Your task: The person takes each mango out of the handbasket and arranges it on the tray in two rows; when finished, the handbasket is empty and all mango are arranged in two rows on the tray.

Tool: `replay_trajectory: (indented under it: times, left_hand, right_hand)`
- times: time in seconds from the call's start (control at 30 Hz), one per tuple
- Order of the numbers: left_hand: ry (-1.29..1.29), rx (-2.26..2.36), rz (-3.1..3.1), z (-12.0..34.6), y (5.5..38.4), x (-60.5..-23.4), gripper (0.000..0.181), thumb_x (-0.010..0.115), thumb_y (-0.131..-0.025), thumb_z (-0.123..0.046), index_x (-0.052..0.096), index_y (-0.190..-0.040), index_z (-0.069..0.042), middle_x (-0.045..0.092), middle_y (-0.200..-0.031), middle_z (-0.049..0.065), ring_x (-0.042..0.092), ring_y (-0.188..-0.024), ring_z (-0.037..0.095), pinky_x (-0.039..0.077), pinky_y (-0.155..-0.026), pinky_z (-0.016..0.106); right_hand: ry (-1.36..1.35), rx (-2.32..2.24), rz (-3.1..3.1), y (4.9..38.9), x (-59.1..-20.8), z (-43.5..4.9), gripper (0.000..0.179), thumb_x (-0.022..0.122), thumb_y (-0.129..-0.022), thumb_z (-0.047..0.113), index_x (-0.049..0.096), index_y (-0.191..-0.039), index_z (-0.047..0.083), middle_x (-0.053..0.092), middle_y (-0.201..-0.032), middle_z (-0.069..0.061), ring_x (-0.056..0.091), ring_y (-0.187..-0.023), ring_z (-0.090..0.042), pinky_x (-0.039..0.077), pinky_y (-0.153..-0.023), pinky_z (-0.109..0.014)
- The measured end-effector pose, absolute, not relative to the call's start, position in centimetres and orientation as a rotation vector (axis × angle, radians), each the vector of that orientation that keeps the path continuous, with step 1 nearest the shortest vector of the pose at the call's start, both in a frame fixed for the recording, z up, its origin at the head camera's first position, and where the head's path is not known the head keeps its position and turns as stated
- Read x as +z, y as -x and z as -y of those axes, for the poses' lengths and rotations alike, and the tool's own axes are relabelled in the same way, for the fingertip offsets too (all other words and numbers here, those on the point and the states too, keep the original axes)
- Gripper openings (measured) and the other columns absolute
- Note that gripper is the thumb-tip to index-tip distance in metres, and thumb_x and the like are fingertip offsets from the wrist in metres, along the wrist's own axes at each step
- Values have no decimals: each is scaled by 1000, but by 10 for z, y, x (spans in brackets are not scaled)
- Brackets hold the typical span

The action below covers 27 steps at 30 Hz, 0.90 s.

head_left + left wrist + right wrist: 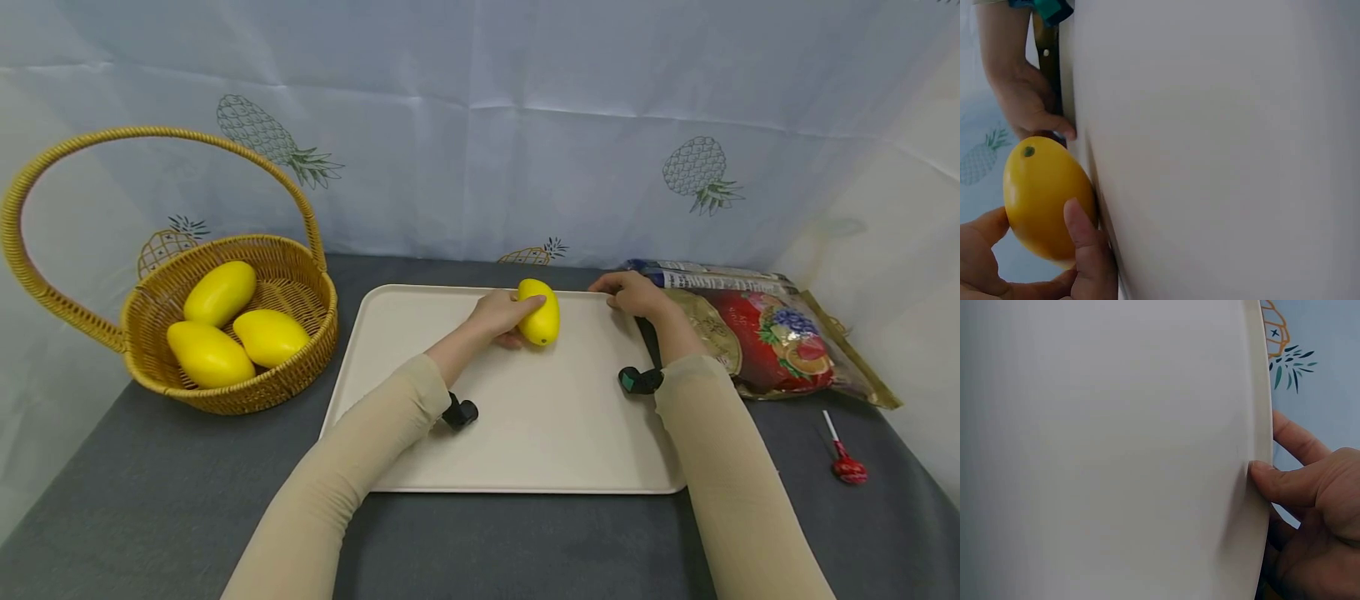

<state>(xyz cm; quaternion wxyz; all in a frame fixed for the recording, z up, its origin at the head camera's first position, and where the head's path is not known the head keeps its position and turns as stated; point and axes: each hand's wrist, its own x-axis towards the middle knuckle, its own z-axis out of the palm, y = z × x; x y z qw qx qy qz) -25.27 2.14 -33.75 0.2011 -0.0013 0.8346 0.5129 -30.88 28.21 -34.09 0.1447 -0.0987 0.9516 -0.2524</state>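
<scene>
My left hand (497,317) grips a yellow mango (546,323) at the far middle part of a cream tray (562,425). In the left wrist view, thumb and fingers are on opposite sides of the mango (1044,187), and its dark stem spot faces away from the palm. Whether the mango touches the tray cannot be made out. At the tray's far right corner, my right hand (637,293) pinches the rim. The right wrist view has the thumb of that hand (1319,494) inside the rim (1262,419) and the fingers outside.
A wicker basket (232,400) with a tall handle stands left of the tray, holding three yellow mangoes (210,354). Right of the tray lie shiny food bags (772,333) and a red lollipop (849,468). Behind hangs a pineapple-print cloth (480,167).
</scene>
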Motion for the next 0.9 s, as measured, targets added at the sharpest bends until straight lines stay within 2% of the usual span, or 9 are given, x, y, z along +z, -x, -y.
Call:
replay_trajectory:
  times: [0.17, 0.43, 0.57, 0.7, 0.8, 0.9]
  left_hand:
    - [4, 1405, -2337, -16, 252, -334, 54, 59, -95, -52, 60, -125, -7, 56, -85, 6, 57, -53, 13, 58, -57, 24]
    - [-28, 1403, -2330, -3, 253, -326, 69, 57, -95, -54, 43, -140, -3, 50, -103, 9, 53, -80, 18, 62, -81, 33]
    - [-53, 1327, -2385, 3, 253, -318, 70, 56, -95, -57, 41, -141, -6, 52, -126, 10, 58, -97, 22, 60, -86, 33]
    - [-102, 1320, -2412, 8, 247, -306, 73, 55, -95, -56, 36, -145, -7, 42, -150, 9, 59, -118, 25, 58, -94, 35]
    - [-151, 1349, -2411, 13, 240, -296, 74, 55, -95, -56, 35, -147, -7, 39, -154, 10, 56, -126, 27, 57, -98, 38]
    - [-201, 1381, -2407, 19, 234, -286, 73, 56, -95, -55, 37, -147, -7, 42, -151, 10, 55, -127, 28, 57, -97, 39]
  right_hand:
    - [274, -732, -2742, 309, -341, -281, 36, 42, -101, -1, 59, -133, 4, 56, -133, -26, 53, -119, -43, 46, -102, -58]
    - [270, -726, -2745, 308, -341, -281, 35, 43, -102, 0, 59, -133, 4, 56, -132, -26, 53, -119, -43, 46, -101, -58]
    - [271, -728, -2748, 309, -342, -282, 35, 43, -102, 1, 59, -133, 4, 57, -131, -26, 53, -118, -43, 46, -100, -58]
    - [280, -725, -2750, 308, -342, -282, 34, 43, -103, 2, 59, -133, 4, 57, -130, -26, 54, -117, -42, 47, -98, -57]
    - [283, -728, -2749, 308, -341, -282, 34, 43, -103, 2, 59, -133, 3, 57, -130, -26, 55, -116, -42, 47, -97, -57]
    - [280, -735, -2745, 308, -342, -282, 34, 43, -102, 2, 59, -133, 3, 57, -131, -26, 54, -116, -42, 47, -97, -57]
